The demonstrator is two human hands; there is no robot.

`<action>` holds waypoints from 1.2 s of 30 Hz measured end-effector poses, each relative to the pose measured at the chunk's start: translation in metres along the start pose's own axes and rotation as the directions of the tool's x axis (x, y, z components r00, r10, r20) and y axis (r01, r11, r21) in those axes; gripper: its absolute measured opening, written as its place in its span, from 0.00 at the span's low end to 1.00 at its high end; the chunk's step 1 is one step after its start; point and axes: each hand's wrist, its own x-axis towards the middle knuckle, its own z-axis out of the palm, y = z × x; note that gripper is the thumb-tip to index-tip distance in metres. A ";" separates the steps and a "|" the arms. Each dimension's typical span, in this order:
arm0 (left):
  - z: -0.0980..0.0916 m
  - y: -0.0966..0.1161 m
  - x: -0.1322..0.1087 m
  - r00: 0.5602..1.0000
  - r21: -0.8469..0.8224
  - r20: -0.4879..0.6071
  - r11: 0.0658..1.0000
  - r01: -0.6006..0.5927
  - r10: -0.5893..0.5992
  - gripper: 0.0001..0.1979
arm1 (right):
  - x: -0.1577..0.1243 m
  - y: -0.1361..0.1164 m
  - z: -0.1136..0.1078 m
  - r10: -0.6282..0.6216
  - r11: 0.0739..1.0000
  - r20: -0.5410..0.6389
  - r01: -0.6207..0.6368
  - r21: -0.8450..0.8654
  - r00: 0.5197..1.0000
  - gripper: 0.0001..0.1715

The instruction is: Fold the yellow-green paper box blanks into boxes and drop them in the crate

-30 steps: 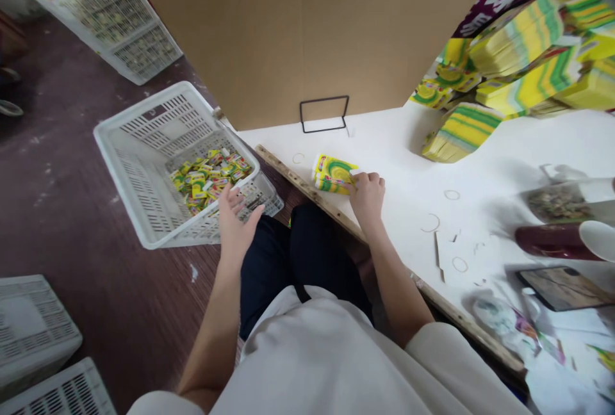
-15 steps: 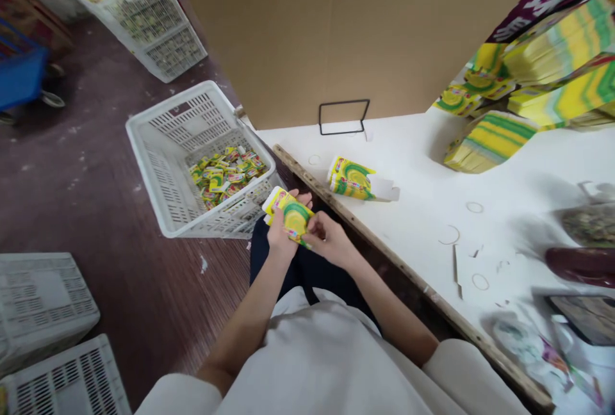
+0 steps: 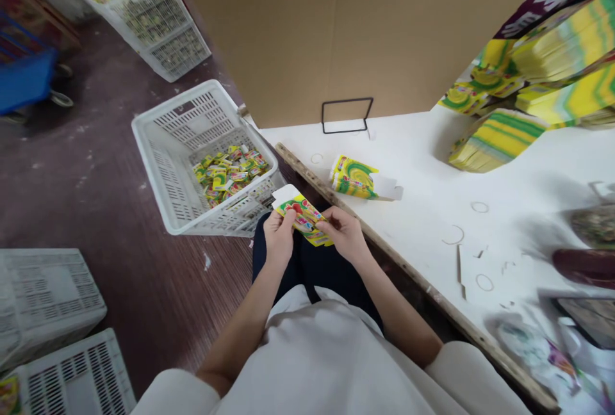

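Observation:
Both hands hold one small yellow-green carton over my lap. My left hand grips its left side, my right hand pinches its right end. The carton's white flap sticks up at the upper left. A small pile of the same flat cartons lies on the white table just beyond my hands. To the left on the floor stands a white plastic crate partly filled with several small yellow-green packets.
Tall stacks of flat cartons sit at the table's back right before a cardboard wall. A black wire stand rests by the wall. Other white crates stand on the floor; rubber bands and clutter lie at right.
A second ago my right hand was on the carton pile and my left hand was open near the crate. Both hands now hold one carton over my lap, and it has been turned.

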 end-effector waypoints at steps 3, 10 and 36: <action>-0.012 0.014 0.009 0.999 0.018 0.029 0.999 -0.032 0.031 0.22 | 0.000 -0.010 -0.013 -0.145 0.977 -0.036 0.137 -0.164 0.989 0.10; -0.032 0.060 0.021 0.847 0.560 0.531 0.759 -0.331 -0.023 0.54 | -0.003 -0.024 -0.023 -0.425 0.581 0.299 0.511 -0.633 0.854 0.13; -0.017 0.007 -0.004 0.815 0.718 0.558 0.401 -0.568 0.156 0.41 | -0.011 0.001 -0.001 -0.230 0.934 0.069 0.240 -0.266 0.971 0.31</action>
